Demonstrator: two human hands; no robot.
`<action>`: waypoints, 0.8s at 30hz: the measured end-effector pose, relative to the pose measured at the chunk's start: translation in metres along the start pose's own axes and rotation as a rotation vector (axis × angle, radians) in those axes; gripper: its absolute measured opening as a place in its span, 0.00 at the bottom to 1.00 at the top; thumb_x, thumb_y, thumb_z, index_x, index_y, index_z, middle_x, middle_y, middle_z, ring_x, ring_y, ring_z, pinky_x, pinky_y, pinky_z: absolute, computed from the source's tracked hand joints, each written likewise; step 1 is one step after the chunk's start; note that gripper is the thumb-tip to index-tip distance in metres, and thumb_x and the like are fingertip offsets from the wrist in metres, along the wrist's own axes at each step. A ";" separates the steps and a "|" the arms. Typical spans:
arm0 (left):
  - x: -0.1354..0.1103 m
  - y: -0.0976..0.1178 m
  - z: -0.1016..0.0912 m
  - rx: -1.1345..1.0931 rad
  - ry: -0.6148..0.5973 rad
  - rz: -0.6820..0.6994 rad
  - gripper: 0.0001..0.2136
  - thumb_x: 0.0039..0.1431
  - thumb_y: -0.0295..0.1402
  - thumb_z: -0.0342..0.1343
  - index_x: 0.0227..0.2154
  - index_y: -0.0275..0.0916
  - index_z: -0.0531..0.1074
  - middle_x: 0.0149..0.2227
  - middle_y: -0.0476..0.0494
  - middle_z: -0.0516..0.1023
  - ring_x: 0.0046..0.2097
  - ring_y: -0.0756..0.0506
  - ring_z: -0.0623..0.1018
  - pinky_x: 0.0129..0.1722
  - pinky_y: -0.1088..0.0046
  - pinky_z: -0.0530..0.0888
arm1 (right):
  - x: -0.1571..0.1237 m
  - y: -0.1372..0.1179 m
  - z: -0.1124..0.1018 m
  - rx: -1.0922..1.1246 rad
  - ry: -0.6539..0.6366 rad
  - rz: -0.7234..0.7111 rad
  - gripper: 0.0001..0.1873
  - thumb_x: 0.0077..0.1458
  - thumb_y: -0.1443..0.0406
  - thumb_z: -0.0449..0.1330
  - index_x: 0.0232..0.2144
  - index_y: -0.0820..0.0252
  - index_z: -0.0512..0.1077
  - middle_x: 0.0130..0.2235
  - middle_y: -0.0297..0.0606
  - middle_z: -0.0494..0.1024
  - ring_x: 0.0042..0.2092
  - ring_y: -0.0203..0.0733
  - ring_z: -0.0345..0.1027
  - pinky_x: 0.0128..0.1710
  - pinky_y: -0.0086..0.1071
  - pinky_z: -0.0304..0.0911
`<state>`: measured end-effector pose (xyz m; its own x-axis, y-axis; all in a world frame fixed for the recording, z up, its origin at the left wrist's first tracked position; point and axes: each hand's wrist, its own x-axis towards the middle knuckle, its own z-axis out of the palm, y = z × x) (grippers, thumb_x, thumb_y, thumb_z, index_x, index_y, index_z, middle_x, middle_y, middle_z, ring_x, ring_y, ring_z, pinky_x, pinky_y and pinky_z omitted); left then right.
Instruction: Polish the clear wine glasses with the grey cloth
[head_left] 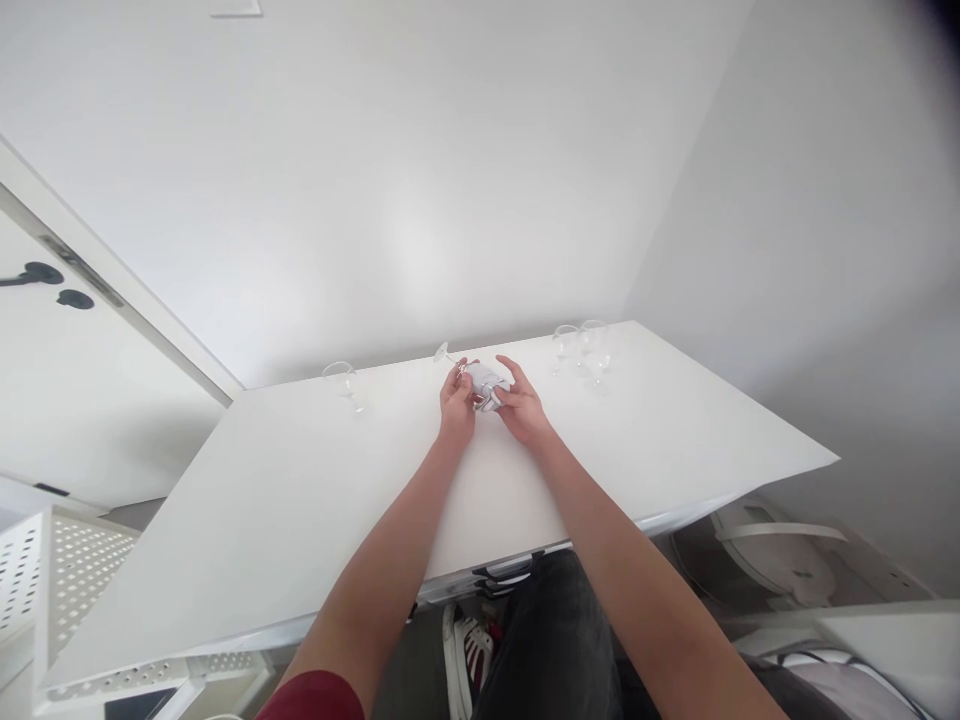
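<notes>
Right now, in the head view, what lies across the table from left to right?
Left glass → left hand → right hand → inner right glass → far-right glass. The held glass and cloth overlap the hands, so they are left out.

On the table (300,480) I see my left hand (457,405) and right hand (523,410) together on a tipped glass (452,358) wrapped in a cloth (487,383), 1 upright glass (341,378) to their left, 2 glasses (568,342) to their right.

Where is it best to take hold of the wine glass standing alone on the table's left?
Grip the wine glass by its thin stem, under the bowl, coming from the near side: it seems upright and the stem shows freely there.
</notes>
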<state>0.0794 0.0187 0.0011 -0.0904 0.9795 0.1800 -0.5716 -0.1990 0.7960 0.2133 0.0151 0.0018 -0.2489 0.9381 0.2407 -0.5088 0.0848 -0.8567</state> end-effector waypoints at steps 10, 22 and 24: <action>0.000 -0.011 -0.003 0.070 0.068 0.035 0.19 0.58 0.48 0.65 0.44 0.40 0.78 0.45 0.39 0.79 0.42 0.45 0.77 0.42 0.69 0.72 | -0.004 0.008 0.012 -0.417 0.031 -0.139 0.27 0.54 0.62 0.64 0.57 0.47 0.69 0.50 0.37 0.78 0.44 0.45 0.71 0.47 0.40 0.70; -0.006 -0.006 0.006 0.083 -0.007 0.004 0.20 0.58 0.49 0.64 0.49 0.44 0.77 0.53 0.39 0.77 0.50 0.42 0.76 0.44 0.67 0.73 | -0.001 0.003 0.005 -0.224 0.093 -0.143 0.25 0.52 0.61 0.67 0.52 0.49 0.71 0.47 0.35 0.78 0.41 0.41 0.70 0.42 0.35 0.69; -0.004 -0.007 0.003 0.097 0.038 0.008 0.21 0.56 0.47 0.67 0.47 0.42 0.78 0.49 0.39 0.79 0.47 0.42 0.78 0.43 0.67 0.73 | -0.001 0.002 0.008 -0.230 0.075 -0.116 0.23 0.52 0.61 0.67 0.51 0.49 0.72 0.47 0.35 0.78 0.42 0.41 0.70 0.42 0.34 0.69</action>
<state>0.0860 0.0159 -0.0032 -0.1270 0.9779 0.1658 -0.4895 -0.2072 0.8471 0.2062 0.0115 0.0028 -0.1336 0.9391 0.3165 -0.3279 0.2595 -0.9084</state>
